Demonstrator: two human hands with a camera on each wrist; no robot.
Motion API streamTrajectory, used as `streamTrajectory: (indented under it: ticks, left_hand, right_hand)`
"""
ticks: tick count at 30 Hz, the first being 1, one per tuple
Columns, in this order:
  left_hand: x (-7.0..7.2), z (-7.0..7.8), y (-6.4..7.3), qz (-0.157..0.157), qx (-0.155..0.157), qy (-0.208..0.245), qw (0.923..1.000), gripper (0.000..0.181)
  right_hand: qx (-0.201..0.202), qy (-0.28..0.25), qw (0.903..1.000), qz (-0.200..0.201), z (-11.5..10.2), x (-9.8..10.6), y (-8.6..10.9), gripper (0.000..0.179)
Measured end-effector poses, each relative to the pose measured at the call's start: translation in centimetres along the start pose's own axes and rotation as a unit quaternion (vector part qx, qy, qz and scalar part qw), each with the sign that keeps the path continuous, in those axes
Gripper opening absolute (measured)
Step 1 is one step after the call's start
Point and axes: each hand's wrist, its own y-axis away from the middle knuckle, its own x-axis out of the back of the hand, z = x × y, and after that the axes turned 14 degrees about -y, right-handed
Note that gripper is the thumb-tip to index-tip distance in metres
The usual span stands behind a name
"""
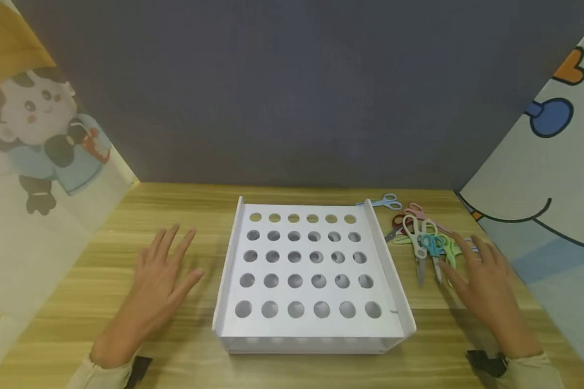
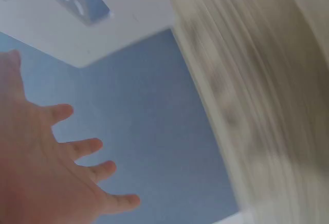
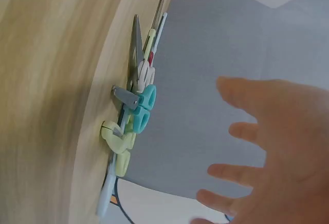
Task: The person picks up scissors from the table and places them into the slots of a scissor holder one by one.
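Observation:
A white rack [image 1: 306,324] with rows of round holes stands in the middle of the table. To its left, my left hand [image 1: 158,281] hovers with fingers spread, holding nothing; the left wrist view shows the same hand [image 2: 46,157] with its fingers apart. My right hand [image 1: 486,286] is over the right side of the table, beside a pile of scissors, and it too holds nothing. In the pile are white-handled scissors [image 1: 415,237], teal scissors [image 1: 433,244] and green scissors [image 1: 450,248]. Pink scissors [image 1: 415,211] and light blue scissors [image 1: 388,202] lie farther back.
A dark grey panel [image 1: 297,97] rises behind the wooden table [image 1: 185,200]. Side walls with cartoon pictures enclose the left [image 1: 48,140] and right [image 1: 530,162]. The scissors overlap one another close to the rack's right wall.

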Motion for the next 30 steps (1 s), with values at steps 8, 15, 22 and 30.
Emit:
streamTrajectory:
  ticks: [8,15,22,30]
  left_hand:
    - [0.1,1.3,-0.3,0.012,-0.023,0.105,0.9941,0.066]
    - [1.3,3.2,-1.7,-0.004,-0.039,0.165,0.9854,0.058]
    - [1.0,4.3,-3.2,0.027,-0.067,0.215,0.974,0.049]
    - [-0.3,4.8,-5.8,0.027,-0.067,0.294,0.953,0.04]
  right_hand:
    - [0.049,-0.054,0.9969,0.03,0.6,0.0,-1.0,0.064]
    - [0.019,0.011,0.997,-0.074,0.8,0.9,-1.8,0.062]
    - [-0.07,0.026,0.9707,-0.228,1.7,1.0,-5.0,0.064]
    - [-0.117,0.014,0.9558,-0.269,4.0,-0.1,-7.0,0.059]
